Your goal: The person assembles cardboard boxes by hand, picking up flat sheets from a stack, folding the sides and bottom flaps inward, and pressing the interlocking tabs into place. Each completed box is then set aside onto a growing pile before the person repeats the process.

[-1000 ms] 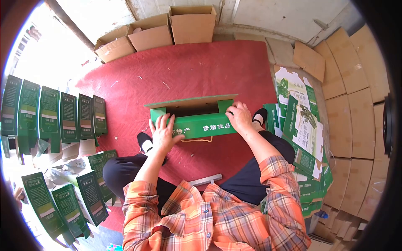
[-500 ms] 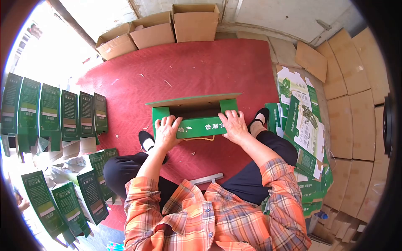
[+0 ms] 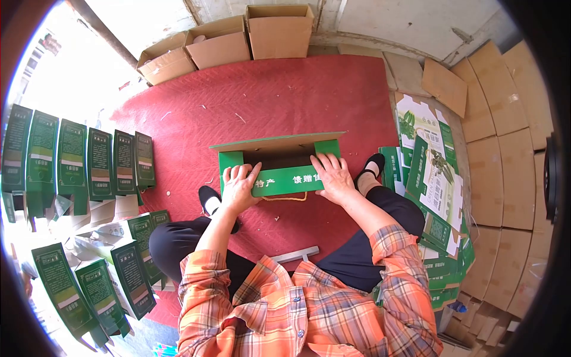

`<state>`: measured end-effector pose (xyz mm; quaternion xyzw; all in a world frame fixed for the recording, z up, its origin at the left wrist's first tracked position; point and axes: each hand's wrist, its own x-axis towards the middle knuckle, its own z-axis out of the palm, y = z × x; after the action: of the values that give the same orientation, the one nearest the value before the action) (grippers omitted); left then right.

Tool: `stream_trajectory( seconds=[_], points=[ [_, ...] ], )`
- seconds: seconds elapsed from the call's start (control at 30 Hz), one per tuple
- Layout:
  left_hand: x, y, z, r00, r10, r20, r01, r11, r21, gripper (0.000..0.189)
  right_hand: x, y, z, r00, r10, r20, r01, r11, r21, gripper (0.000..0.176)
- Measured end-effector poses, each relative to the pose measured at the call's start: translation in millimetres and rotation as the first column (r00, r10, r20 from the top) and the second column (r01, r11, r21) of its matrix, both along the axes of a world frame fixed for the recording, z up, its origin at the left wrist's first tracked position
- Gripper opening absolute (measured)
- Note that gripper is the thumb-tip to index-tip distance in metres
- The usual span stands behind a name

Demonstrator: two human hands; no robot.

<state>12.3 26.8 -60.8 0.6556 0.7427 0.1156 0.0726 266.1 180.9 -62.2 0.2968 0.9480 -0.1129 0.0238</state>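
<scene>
A green cardboard gift box (image 3: 282, 180) with white lettering stands between my feet on the red carpet. Its top gapes, showing a brown inside, and a raised flap (image 3: 279, 140) runs along the far side. My left hand (image 3: 239, 187) grips the near panel at its left end, fingers over the upper edge. At the right end my right hand (image 3: 333, 178) holds the same panel, fingers likewise over the edge. A yellow cord handle (image 3: 284, 199) hangs below the panel between my hands.
Several assembled green boxes (image 3: 73, 160) stand at the left. Flat printed box sheets (image 3: 437, 184) are piled on the right, beside stacked brown cartons (image 3: 516, 172). Three open brown cartons (image 3: 279, 37) line the wall. A grey metal bar (image 3: 295, 254) lies between my legs.
The whole view has shifted very slightly. Both hands keep the same hold on the box.
</scene>
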Motion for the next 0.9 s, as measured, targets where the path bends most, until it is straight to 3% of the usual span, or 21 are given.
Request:
stream_trajectory(
  seconds=[0.17,0.27,0.4,0.47,0.5,0.6,0.73,0.77,0.8,0.9],
  points=[
    [1.1,-7.9,-6.2,0.997,0.011,-0.079,-0.012,1.0,-0.007,0.097,-1.8,-1.2,-8.3,0.993,0.014,0.116,-0.027,0.993,0.115,0.11],
    [1.0,-12.7,-5.5,0.994,0.027,-0.104,-0.027,1.0,0.005,0.097,-4.9,-1.5,-0.6,0.982,-0.01,0.189,0.002,0.999,0.042,0.102],
    [-6.4,-6.4,1.6,0.996,-0.019,-0.086,0.014,0.998,-0.061,0.092,-4.9,-1.7,-4.3,0.986,-0.008,0.164,-0.01,0.994,0.109,0.104],
    [-9.8,1.0,4.0,0.996,-0.058,-0.061,0.053,0.995,-0.087,0.085,-6.2,1.6,5.7,0.98,-0.013,0.198,0.016,1.0,-0.015,0.105],
    [-10.1,2.2,4.8,0.995,-0.067,-0.068,0.064,0.997,-0.045,0.075,-6.5,3.0,13.3,0.982,-0.013,0.191,0.015,1.0,-0.007,0.105],
    [-9.6,3.8,4.3,0.997,-0.076,-0.034,0.076,0.997,0.012,0.07,-3.0,10.1,35.5,0.991,-0.061,0.12,0.073,0.992,-0.099,0.101],
    [2.2,5.3,17.5,0.994,0.075,0.075,-0.07,0.995,-0.064,0.076,26.0,42.1,52.7,0.925,-0.186,-0.331,0.157,0.981,-0.113,0.077],
    [1.1,5.7,16.5,0.979,0.144,0.146,-0.129,0.986,-0.108,0.083,32.3,51.3,56.1,0.874,-0.185,-0.448,0.173,0.983,-0.067,0.066],
    [-1.2,4.7,19.7,0.979,0.154,0.135,-0.14,0.984,-0.107,0.083,34.7,52.4,74.8,0.814,-0.289,-0.505,0.237,0.957,-0.165,0.055],
    [-9.9,-3.7,42.5,0.855,0.344,0.387,-0.333,0.938,-0.098,0.087,43.3,71.4,88.5,0.611,-0.417,-0.673,0.311,0.908,-0.28,0.037]
  ],
)
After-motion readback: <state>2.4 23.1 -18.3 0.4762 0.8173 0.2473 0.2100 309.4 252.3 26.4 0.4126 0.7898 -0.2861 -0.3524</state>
